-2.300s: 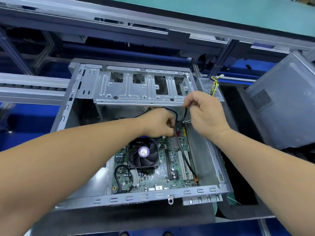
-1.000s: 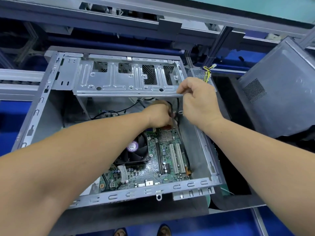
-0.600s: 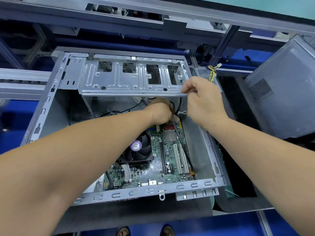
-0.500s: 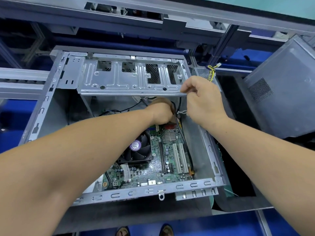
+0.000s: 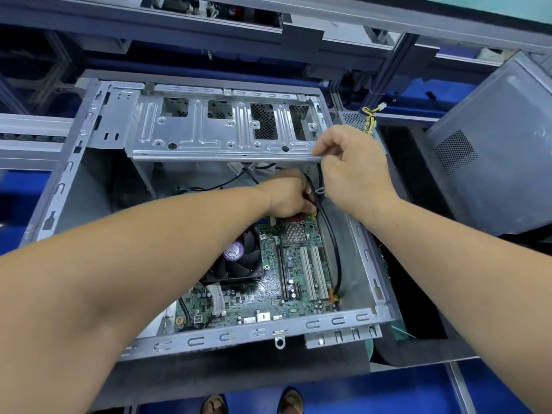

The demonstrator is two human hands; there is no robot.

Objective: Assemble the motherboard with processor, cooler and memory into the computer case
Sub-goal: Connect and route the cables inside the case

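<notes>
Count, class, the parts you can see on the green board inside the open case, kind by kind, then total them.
Cooling fan: 1
White card slots: 2
Long black slot: 1
Silver finned block: 1
Total: 5
The person's arm covers part of the board, so anything beneath it is uncounted.

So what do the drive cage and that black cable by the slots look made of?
Drive cage: bare sheet metal, likely galvanized steel; dull silver sheen, stamped ribs, punched holes. Cable: smooth black jacket, probably plastic or rubber; it bends in a loose curve.
</notes>
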